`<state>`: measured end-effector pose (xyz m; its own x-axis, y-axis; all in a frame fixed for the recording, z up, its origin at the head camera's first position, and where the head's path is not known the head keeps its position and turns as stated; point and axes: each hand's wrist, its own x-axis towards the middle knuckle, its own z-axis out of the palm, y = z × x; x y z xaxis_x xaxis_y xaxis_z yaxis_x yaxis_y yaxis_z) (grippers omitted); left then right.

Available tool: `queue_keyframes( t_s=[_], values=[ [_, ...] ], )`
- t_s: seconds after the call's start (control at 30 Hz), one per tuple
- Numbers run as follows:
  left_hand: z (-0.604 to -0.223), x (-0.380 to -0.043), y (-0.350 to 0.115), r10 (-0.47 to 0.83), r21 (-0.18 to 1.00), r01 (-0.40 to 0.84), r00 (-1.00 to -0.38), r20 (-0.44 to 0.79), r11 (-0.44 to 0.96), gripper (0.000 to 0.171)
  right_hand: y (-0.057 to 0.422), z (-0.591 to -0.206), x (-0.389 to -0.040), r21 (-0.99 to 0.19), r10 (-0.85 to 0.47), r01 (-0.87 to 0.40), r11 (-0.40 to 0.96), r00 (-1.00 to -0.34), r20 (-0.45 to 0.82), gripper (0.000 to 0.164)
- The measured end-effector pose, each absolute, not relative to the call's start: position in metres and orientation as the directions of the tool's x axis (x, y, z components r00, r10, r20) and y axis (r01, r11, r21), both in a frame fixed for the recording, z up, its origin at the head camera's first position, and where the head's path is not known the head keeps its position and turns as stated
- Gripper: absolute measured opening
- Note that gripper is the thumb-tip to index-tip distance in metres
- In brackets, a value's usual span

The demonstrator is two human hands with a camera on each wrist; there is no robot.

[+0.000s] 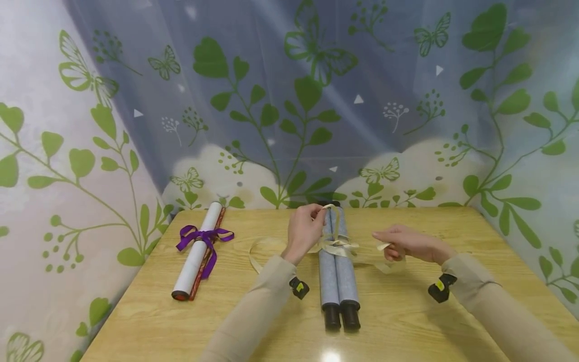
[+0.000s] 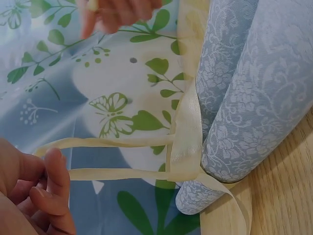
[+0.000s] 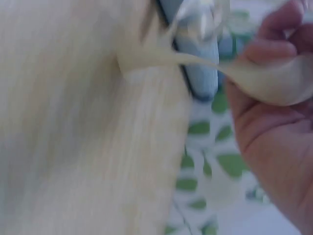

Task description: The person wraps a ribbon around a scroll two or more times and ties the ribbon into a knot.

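Note:
Two blue-grey scrolls [image 1: 347,279] with a pale floral weave and dark end knobs lie side by side on the table. A cream ribbon [image 1: 335,248] goes round their middle, with a knot or crossing on top. My left hand [image 1: 302,232] pinches a raised loop of this ribbon [image 2: 117,142] between thumb and fingers, above the scrolls' far part. To the right of the scrolls, my right hand [image 1: 409,244] holds another stretch of the ribbon [image 3: 264,83] in its curled fingers. The right wrist view is blurred.
A white and red scroll pair [image 1: 197,261], tied with a purple ribbon [image 1: 205,236] in a bow, lies on the left of the wooden table [image 1: 145,322]. Loose cream ribbon trails on both sides of the blue-grey scrolls. A leaf-and-butterfly curtain [image 1: 271,75] hangs behind.

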<state>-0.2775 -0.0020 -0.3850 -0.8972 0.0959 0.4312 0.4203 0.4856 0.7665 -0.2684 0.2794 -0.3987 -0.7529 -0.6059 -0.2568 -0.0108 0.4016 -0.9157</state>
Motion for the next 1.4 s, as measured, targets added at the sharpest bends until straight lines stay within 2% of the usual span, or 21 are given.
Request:
queue_keyframes(
  t_s=[0.1,0.2,0.27,0.37,0.5,0.6,0.73,0.87,0.93,1.03,1.23,1.4],
  values=[
    [-0.384,-0.277,-0.003,0.099,0.769,0.418,-0.899,0.427,0.484,0.021,0.291,-0.397,-0.272,-0.814,-0.543,-0.073,0.577,-0.778,-0.315,0.059],
    [-0.384,-0.277,-0.003,0.1,0.767,0.423,-0.897,0.431,0.482,0.021,0.295,-0.395,-0.276,-0.674,-0.486,-0.195,0.712,-0.83,-0.274,0.061],
    [-0.384,-0.276,-0.003,0.1,0.765,0.426,-0.895,0.435,0.483,0.02,0.293,-0.396,-0.278,-0.602,-0.467,-0.262,0.754,-0.859,-0.21,0.054],
    [-0.385,-0.276,0.0,0.1,0.764,0.429,-0.893,0.439,0.482,0.02,0.284,-0.4,-0.281,-0.558,-0.486,-0.357,0.749,-0.869,-0.097,0.038],
    [-0.387,-0.275,0.002,0.101,0.771,0.42,-0.899,0.426,0.479,0.02,0.256,-0.411,-0.28,-0.555,-0.519,-0.453,0.697,-0.853,0.045,0.021],
    [-0.386,-0.273,0.002,0.097,0.77,0.413,-0.901,0.422,0.487,0.02,0.224,-0.419,-0.274,-0.523,-0.534,-0.548,0.653,-0.823,0.196,0.016],
    [-0.384,-0.272,0.002,0.104,0.757,0.426,-0.894,0.435,0.495,0.02,0.184,-0.427,-0.266,-0.338,-0.526,-0.629,0.7,-0.774,0.352,0.016],
    [-0.384,-0.272,0.002,0.107,0.756,0.435,-0.89,0.443,0.489,0.021,0.164,-0.433,-0.265,-0.15,-0.531,-0.624,0.767,-0.748,0.398,0.018],
    [-0.384,-0.272,0.003,0.102,0.761,0.432,-0.891,0.442,0.484,0.02,0.159,-0.434,-0.266,-0.151,-0.545,-0.636,0.756,-0.741,0.393,0.013],
    [-0.384,-0.272,0.002,0.098,0.772,0.426,-0.895,0.434,0.472,0.021,0.156,-0.433,-0.268,-0.215,-0.573,-0.664,0.716,-0.735,0.362,0.006],
    [-0.383,-0.273,0.0,0.09,0.787,0.413,-0.902,0.421,0.458,0.021,0.165,-0.428,-0.272,-0.422,-0.635,-0.671,0.61,-0.732,0.247,0.015],
    [-0.384,-0.273,-0.001,0.095,0.8,0.41,-0.906,0.412,0.438,0.02,0.182,-0.428,-0.276,-0.592,-0.59,-0.554,0.585,-0.792,0.158,0.031]
  ],
)
